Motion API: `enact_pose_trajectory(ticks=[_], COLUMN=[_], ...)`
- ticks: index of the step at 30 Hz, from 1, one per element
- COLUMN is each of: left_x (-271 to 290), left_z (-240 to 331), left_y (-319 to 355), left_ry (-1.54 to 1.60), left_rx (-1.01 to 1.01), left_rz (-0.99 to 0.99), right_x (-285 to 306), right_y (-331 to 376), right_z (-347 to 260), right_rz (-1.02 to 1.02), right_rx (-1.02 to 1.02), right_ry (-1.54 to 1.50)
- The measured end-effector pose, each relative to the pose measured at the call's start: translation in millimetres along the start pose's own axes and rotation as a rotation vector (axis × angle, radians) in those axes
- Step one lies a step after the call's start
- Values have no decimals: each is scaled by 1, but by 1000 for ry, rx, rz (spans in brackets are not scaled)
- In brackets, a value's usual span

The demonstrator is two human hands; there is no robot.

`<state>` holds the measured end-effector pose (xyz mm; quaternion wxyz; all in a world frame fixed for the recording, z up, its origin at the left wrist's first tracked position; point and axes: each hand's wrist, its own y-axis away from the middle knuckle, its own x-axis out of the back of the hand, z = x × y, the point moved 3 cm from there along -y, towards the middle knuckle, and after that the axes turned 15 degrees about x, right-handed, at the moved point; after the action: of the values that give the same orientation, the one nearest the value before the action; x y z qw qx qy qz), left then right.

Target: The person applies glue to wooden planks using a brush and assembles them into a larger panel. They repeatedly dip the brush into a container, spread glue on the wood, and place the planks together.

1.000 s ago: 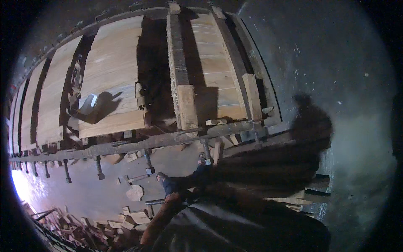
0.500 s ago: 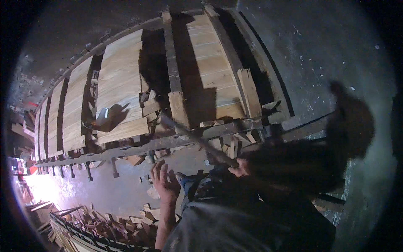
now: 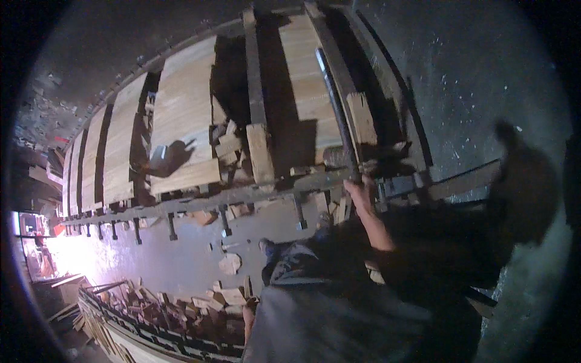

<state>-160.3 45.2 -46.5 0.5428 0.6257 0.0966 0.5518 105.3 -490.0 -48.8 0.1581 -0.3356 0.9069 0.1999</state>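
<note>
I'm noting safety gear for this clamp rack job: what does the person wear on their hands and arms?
No gloves show. The right hand is bare, and the forearm behind it is bare too: no sleeve, watch or band is visible before it passes into deep shadow. The left hand shows only as a small bare part at the edge of a grey garment, so its sleeve cannot be told.

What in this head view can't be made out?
- Right hand: fingers merge with the long dark metal bar in shadow; grip unclear.
- Left hand: mostly hidden behind the grey clothing.
- Far-left floor: washed out by glare.
- Small grey object on the pale wooden boards: too small.
</note>
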Motion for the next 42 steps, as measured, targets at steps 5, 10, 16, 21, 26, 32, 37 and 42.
enact_pose_trajectory(ticks=[5,10,16,21,26,32,37,42], left_x=[-17,-24,4,77,108,80,53,58], left_z=[-47,-31,49,267,445,431,348,285], left_y=[14,15,35,98,197,167,121,97], left_ry=[76,140,328,358,331,805,1367,1547], left_rx=[219,204,21,-499,-1110,-668,-148,-270], left_rz=[-72,-111,-66,-73,-185,-500,-494,-493], right_x=[-8,3,-29,6,3,6,3,-47], right_y=[25,11,42,30,37,81,119,148], right_z=[-25,-25,-62,-17,-15,-1,15,17], right_rz=[-76,-49,-207,-629,-751,-925,-1209,-1476], right_rx=[227,-10,469,742,611,487,247,199], right_ry=[411,90,687,1235,1185,1113,1091,1134])
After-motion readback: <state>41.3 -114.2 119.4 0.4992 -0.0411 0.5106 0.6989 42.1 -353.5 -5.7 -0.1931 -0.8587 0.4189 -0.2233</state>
